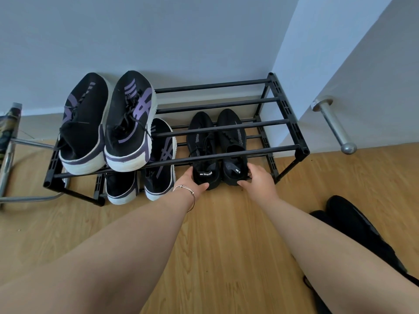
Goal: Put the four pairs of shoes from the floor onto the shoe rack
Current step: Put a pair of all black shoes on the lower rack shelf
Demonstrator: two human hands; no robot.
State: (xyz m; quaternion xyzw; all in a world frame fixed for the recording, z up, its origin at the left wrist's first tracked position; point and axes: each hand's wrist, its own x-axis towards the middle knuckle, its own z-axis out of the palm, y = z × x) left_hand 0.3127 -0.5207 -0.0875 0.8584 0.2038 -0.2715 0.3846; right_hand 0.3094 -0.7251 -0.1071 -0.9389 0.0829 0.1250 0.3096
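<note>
A black two-tier shoe rack point(226, 156) stands against the wall. One black-and-purple sneaker pair point(108, 123) sits on its top tier at the left. A second such pair point(156, 162) rests on the lower tier below. An all-black knit pair lies on the lower tier at the right. My left hand point(192, 183) grips the heel of the left black shoe point(201, 146). The heel of the right black shoe point(233, 141) is held by my right hand point(260, 180). Another black shoe point(353, 225) lies on the floor at the right, partly hidden by my right arm.
A door with a metal lever handle point(333, 125) is close to the rack's right end. A chrome-framed object point(11, 155) stands left of the rack. The floor is light wood point(226, 245).
</note>
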